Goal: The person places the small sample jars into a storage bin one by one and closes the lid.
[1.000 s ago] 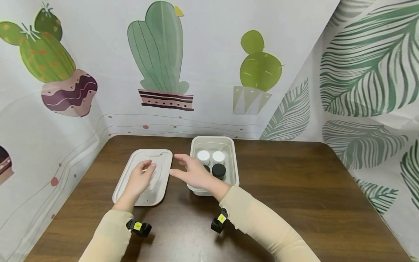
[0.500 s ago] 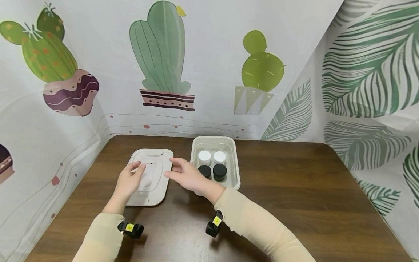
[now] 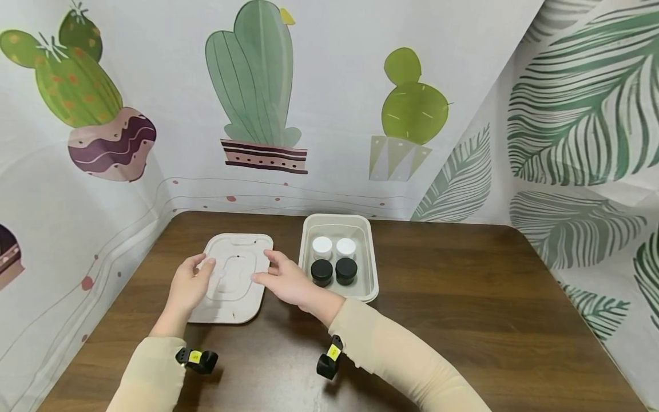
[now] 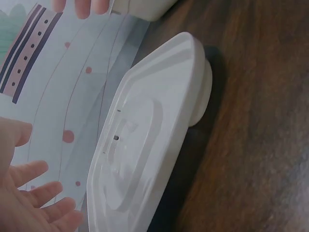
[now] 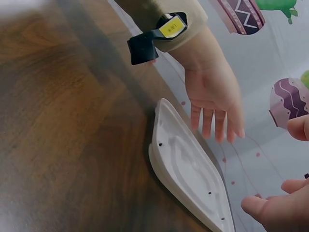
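White plastic makes up the lid (image 3: 231,278), which in the head view lies flat on the brown tabletop (image 3: 463,320) toward its far-left part, just left of the tray (image 3: 373,274). The tray carries two white-capped jars (image 3: 333,247) at its far side and two black-capped jars (image 3: 333,270) at its near side. The left hand (image 3: 186,289) flanks the lid's left edge and the right hand (image 3: 282,280) its right edge, both with fingers spread and relaxed, gripping nothing. A second ago the left hand lay over the middle of the lid and the right hand hung in front of the tray, hiding one black cap; both have since drawn toward the near-left, and all four caps show.

From the left wrist, the lid (image 4: 145,145) rests on the wood, the left hand (image 4: 34,203) beside it with straight fingers, apart from its edge.

From the right wrist, the left hand (image 5: 212,96) hovers near the lid's (image 5: 188,169) far rim with fingers extended, while the right hand's fingertips (image 5: 270,205) sit loosely curved close to the lid's end; whether they touch it cannot be told.
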`<state>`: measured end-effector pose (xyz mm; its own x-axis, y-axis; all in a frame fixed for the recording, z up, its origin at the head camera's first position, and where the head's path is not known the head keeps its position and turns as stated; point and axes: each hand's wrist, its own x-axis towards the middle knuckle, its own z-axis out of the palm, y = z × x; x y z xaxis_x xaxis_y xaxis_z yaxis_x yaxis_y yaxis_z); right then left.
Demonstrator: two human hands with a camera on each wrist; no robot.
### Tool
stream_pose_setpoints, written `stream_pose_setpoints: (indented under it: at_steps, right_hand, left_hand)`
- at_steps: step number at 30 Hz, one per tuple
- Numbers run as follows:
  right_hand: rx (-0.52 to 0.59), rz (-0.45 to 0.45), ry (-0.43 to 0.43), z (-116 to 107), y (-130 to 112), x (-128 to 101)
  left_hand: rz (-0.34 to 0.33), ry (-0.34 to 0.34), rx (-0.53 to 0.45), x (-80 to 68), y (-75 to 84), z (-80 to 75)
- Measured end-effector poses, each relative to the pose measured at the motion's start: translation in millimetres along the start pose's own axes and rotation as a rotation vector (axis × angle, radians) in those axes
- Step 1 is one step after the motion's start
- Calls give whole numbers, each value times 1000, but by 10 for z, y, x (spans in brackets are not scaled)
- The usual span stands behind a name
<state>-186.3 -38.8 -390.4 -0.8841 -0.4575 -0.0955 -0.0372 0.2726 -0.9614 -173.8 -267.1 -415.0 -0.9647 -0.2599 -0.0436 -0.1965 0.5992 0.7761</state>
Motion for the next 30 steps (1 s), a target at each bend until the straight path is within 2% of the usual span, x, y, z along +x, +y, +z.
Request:
stream_pose_setpoints:
  at_steps: [9,17,22,25,30]
  right_hand:
    - [-36,39,-2,182,77,-53]
    - [-90,74,-33,287,178,-63]
    - [-90,85,-38,314,219,-78]
    - [-96,92,-44,329,231,-94]
    - [-90,114,-55,357,261,-110]
  left_hand:
    - [-17,-21,17,17,-61,-45]
    - [-23,-51,100,34,-117,-74]
    - [-21,-19,137,51,-114,-86]
    - [-55,-17,150,61,-122,-95]
    - [-112,-78,171,72,-147,-127]
